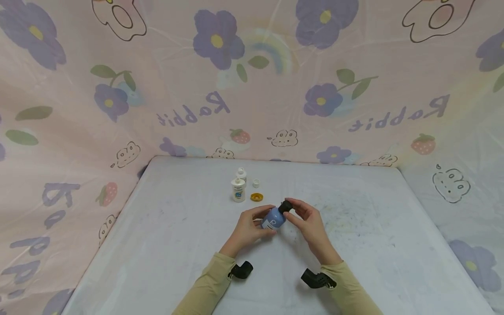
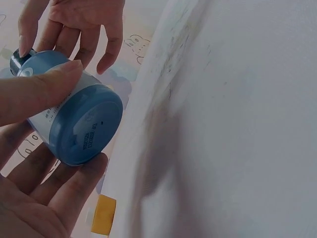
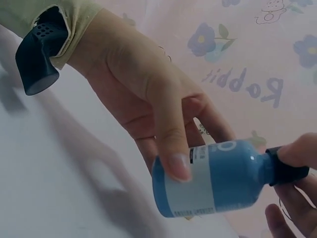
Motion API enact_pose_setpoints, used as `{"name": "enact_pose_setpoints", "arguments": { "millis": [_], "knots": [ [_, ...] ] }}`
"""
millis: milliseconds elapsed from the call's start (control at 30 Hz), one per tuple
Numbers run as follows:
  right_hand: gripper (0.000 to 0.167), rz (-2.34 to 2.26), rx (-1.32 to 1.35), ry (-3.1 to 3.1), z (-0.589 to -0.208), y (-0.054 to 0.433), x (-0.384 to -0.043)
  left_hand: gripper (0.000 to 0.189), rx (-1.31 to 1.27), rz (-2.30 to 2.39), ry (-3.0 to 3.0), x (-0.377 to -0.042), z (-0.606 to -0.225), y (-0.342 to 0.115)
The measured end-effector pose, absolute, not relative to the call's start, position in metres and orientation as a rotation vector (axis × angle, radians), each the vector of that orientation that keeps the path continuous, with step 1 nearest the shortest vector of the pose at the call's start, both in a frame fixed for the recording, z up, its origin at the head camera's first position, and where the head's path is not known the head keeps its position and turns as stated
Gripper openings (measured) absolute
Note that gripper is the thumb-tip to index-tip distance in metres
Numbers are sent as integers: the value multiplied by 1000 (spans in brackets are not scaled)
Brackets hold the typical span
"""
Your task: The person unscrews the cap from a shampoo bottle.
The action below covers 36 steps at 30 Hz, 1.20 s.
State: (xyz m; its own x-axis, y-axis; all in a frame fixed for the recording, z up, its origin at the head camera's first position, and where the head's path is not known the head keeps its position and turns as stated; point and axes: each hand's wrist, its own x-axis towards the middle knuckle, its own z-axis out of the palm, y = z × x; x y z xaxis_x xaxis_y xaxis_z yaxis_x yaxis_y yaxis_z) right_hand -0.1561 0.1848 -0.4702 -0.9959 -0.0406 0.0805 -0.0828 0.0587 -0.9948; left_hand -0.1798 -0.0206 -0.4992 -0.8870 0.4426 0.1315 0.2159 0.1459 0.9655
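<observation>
A blue bottle [image 1: 273, 218] with a white label and a black cap [image 1: 285, 206] is held tilted above the table. My left hand [image 1: 252, 227] grips its body, thumb across the label and fingers beneath, as the left wrist view shows. With thumb and fingers my right hand [image 1: 309, 221] pinches the black cap, which sits on the bottle's neck. In the left wrist view the bottle's round base [image 2: 89, 126] faces the camera, with small print on it. The right wrist view shows the label [image 3: 190, 186] and the cap [image 3: 285, 167] between the fingertips.
Two white bottles without caps, a front one [image 1: 238, 191] and one behind it [image 1: 241, 174], stand upright beyond my left hand. Beside them lie a small white cap [image 1: 256, 183] and a yellow cap [image 1: 257, 197]. A patterned cloth [image 1: 267, 87] hangs behind the white table [image 1: 177, 253].
</observation>
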Motion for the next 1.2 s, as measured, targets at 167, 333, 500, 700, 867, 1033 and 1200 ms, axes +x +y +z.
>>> {"name": "enact_pose_setpoints", "arguments": {
  "millis": [167,333,500,700,867,1033,1200],
  "knots": [
    [52,2214,205,-2269,-473,190,-159,68,640,1829,2222,-181,-499,-22],
    [57,2291,235,-2255,-475,196,-161,68,604,1820,2213,-181,-498,-23],
    [54,2273,237,-2217,-475,196,-162,69,578,1807,2215,-182,-497,-23],
    [49,2114,192,-2226,-473,190,-165,68,581,1790,2238,-183,-497,-23],
    [44,2067,132,-2238,-473,187,-168,68,598,1808,2225,-183,-497,-23],
    [42,2082,90,-2225,-474,185,-168,68,608,1819,2214,-183,-497,-23],
    [39,2119,58,-2209,-472,184,-166,68,611,1813,2217,-183,-499,-23]
  ]
}}
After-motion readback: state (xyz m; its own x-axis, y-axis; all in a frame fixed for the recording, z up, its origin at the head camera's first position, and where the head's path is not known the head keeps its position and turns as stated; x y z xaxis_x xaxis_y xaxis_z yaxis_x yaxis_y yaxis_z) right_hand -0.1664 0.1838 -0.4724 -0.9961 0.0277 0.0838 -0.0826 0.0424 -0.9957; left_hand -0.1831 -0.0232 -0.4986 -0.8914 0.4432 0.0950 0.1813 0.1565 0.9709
